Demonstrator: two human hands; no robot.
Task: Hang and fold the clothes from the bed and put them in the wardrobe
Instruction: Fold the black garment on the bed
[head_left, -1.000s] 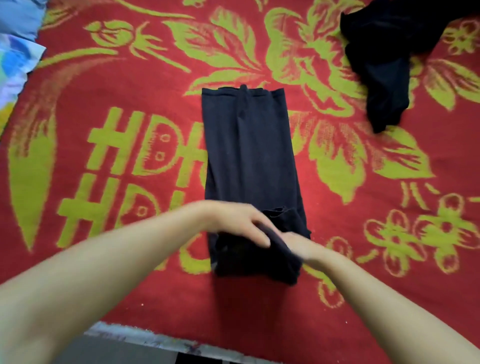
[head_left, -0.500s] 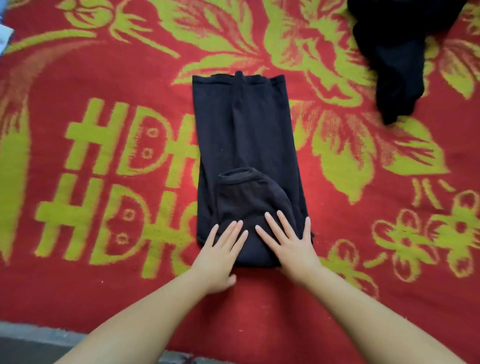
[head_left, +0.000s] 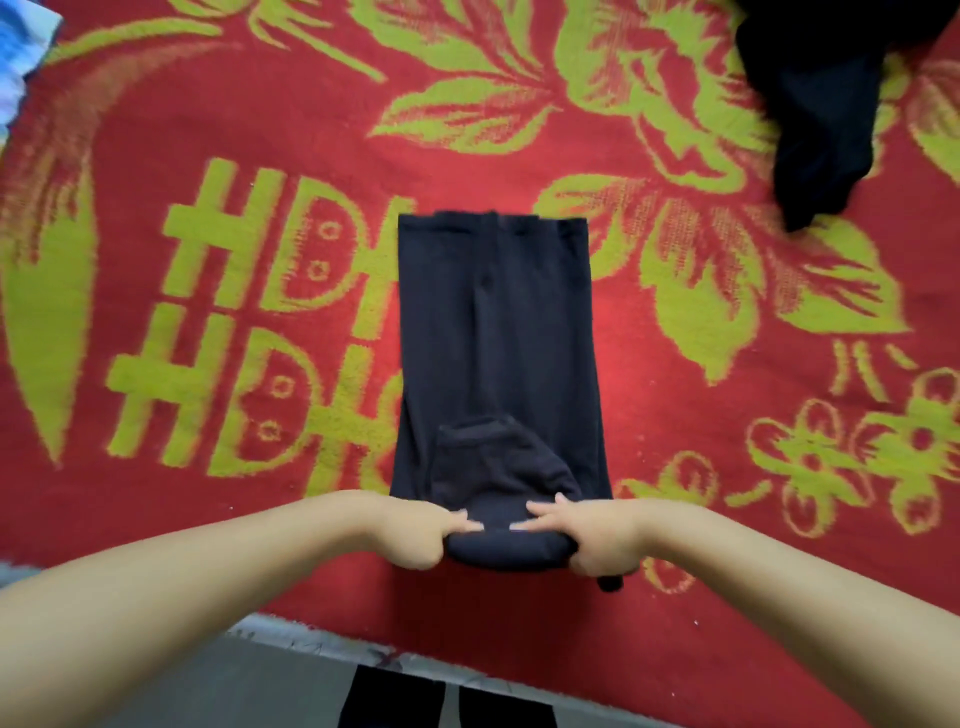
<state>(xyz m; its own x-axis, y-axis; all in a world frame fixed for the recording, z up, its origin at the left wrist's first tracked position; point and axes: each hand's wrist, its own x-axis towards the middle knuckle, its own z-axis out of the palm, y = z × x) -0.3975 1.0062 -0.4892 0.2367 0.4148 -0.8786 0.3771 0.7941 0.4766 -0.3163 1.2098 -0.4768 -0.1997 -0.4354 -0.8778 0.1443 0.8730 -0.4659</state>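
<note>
Home bedroom, seen from above a bed. A red woven blanket with yellow-green flowers, leaves and block letters covers the whole surface, its near edge ending over a pale grey floor strip. Clothes lie on it: a long dark navy folded garment in the middle, a crumpled black garment at the top right corner. A pale blue patterned fabric shows at the top left edge. Domestic laundry setting, no work equipment visible.
</note>
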